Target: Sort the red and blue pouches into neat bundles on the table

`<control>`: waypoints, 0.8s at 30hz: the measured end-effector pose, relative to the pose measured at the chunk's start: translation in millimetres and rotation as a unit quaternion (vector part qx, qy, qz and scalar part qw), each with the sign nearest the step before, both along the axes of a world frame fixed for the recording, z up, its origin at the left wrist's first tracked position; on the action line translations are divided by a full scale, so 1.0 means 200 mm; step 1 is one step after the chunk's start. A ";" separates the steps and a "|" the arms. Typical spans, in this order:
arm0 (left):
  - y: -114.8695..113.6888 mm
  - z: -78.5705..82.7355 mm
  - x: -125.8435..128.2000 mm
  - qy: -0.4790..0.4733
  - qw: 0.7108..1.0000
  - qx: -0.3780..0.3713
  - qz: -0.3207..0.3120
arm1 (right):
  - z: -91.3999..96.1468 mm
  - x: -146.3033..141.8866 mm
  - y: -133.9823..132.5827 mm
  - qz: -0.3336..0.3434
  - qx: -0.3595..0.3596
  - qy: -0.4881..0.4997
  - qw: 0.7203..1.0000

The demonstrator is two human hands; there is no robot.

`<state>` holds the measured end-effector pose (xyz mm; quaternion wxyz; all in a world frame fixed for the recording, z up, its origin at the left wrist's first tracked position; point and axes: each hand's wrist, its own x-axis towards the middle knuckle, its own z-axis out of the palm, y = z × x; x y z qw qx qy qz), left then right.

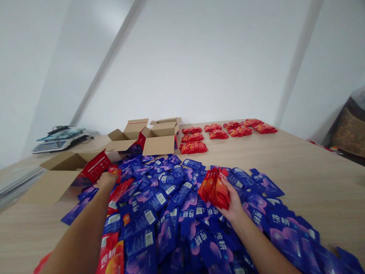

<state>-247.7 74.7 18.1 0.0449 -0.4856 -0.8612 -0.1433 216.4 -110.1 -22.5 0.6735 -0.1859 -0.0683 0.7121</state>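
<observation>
With the right hand [232, 199], held a bunch [214, 190] of red packets above the blue packets [167, 232], fingers and thumb wrapped round its right side. With the left hand [105, 180], well apart across the blue, touched a red packet [116, 172]; could not tell whether pinched or merely brushed.

Found the loose reds [120, 189] much nearer the left hand: just below and to its right, strung in a ragged strip back along the left forearm [85, 225]. Noted the strip's long axis as roughly fore and aft, slanted toward the far end. From the right hand, saw the same strip off to the left, past a broad band of blue. Saw a red flap [95, 166] just beside the left hand, on its outer side, and more bunches [193, 147] on the table [235, 155], ahead of the right hand and nearer to it.

Counted one bunch in the right hand, one red packet at the left, nine bunches on the table, four open boxes [45, 188], one scale [52, 145]. Made out at least four loose reds, partly hidden. Could not count the blue, for overlap.
</observation>
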 end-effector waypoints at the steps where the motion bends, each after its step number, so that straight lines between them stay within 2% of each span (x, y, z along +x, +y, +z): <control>1: -0.01 0.00 0.01 -0.030 0.999 0.031 0.027 | 0.00 0.00 0.00 0.000 -0.002 -0.002 1.000; 3: -0.03 0.01 0.05 -0.094 0.987 0.118 0.049 | 0.01 0.00 -0.01 -0.002 -0.005 -0.010 1.000; 4: -0.03 0.03 0.08 -0.123 0.978 0.164 0.032 | 0.02 0.00 -0.01 -0.004 -0.005 -0.014 1.000; 6: -0.03 0.06 0.20 -0.178 0.958 0.225 -0.022 | 0.02 -0.01 -0.01 -0.006 -0.003 -0.019 1.000; 7: -0.04 0.07 0.29 -0.238 0.935 0.253 -0.071 | 0.02 -0.01 -0.01 -0.005 -0.001 -0.021 1.000; 9: -0.09 0.06 0.52 -0.301 0.908 0.252 -0.146 | 0.02 -0.01 -0.01 -0.001 0.002 -0.026 1.000; 10: -0.13 0.05 0.66 -0.401 0.860 0.237 -0.209 | 0.02 -0.01 -0.01 0.002 0.003 -0.030 1.000; 11: -0.18 0.02 0.81 -0.495 0.798 0.198 -0.281 | 0.01 -0.02 -0.01 0.004 0.004 -0.034 0.999; 13: -0.32 -0.05 1.11 -0.619 0.700 0.092 -0.344 | -0.01 -0.02 -0.01 0.005 0.011 -0.048 0.999; 15: -0.46 -0.11 1.37 -0.682 0.637 0.046 -0.357 | -0.03 -0.02 0.00 0.002 0.019 -0.073 0.997; 17: -0.57 -0.16 1.56 -0.710 0.595 0.029 -0.375 | -0.04 -0.02 0.00 -0.008 0.021 -0.104 0.994; 20: -0.63 -0.18 1.69 -0.725 0.574 0.007 -0.380 | -0.04 -0.02 -0.01 -0.020 -0.002 -0.129 0.991; 24: -0.64 -0.21 1.71 -0.735 0.571 -0.003 -0.366 | -0.02 -0.05 -0.01 -0.037 -0.010 -0.130 0.991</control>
